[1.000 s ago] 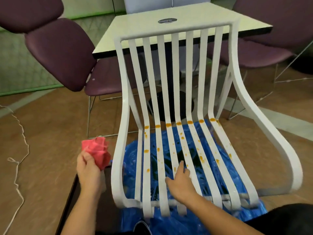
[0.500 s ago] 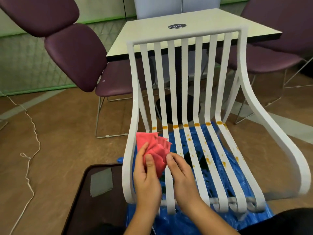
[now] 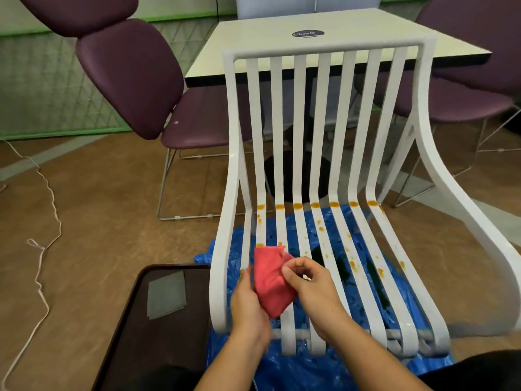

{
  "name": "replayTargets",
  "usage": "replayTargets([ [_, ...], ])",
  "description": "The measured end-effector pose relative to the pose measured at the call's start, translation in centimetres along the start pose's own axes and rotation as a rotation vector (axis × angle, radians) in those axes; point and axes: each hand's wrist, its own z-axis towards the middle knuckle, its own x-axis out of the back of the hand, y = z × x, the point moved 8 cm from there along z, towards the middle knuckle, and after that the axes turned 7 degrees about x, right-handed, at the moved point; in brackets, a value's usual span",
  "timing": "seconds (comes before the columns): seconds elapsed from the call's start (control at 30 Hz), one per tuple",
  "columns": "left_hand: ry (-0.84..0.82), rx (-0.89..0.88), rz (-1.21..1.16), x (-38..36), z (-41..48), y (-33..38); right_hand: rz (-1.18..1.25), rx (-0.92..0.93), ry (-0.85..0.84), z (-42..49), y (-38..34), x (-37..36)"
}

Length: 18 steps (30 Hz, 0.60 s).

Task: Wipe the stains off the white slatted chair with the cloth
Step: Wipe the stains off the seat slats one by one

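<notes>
A blue sheet is spread on the floor under the chair, before a table. The cloth is held over the seat's left slats, gripped by the left hand and pinched by the right hand. It is probably being readied; pressing onto the stains is called for next. The table's sticker cannot be read.

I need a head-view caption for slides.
Left hand and right hand hold a red cloth over the stained white slatted chair.
</notes>
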Motion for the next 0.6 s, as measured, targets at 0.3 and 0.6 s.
replayTargets([
  [0.3, -0.252, 0.210, 0.076, -2.2, 0.1, -2.0, 0.197, -0.168, -0.060, 0.2, 2.5, 0.4],
  [0.6, 0.079, -0.236, 0.571, 0.2, 1.4, 0.8, 0.232, -0.218, -0.124, 0.3, 3.9, 0.2],
])
